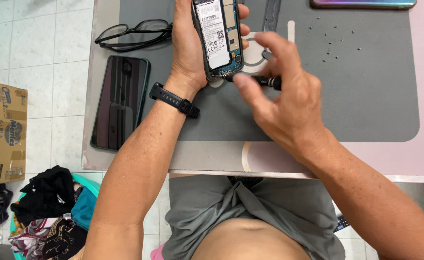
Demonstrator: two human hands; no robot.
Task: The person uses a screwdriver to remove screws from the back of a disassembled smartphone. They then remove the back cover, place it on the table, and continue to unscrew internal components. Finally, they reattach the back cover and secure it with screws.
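With its back cover already off, the opened phone point(218, 38) is gripped by the left hand point(188, 48), while a screwdriver point(262, 81) is pinched between the right hand point(282, 103) fingers at its lower edge, with removed screws point(334, 41) lying beyond the fingertips.

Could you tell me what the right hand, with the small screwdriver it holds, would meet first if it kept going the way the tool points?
Most likely the lower end of the opened phone held by the left hand. The right hand aims the screwdriver leftward at it, tip apparently already touching.
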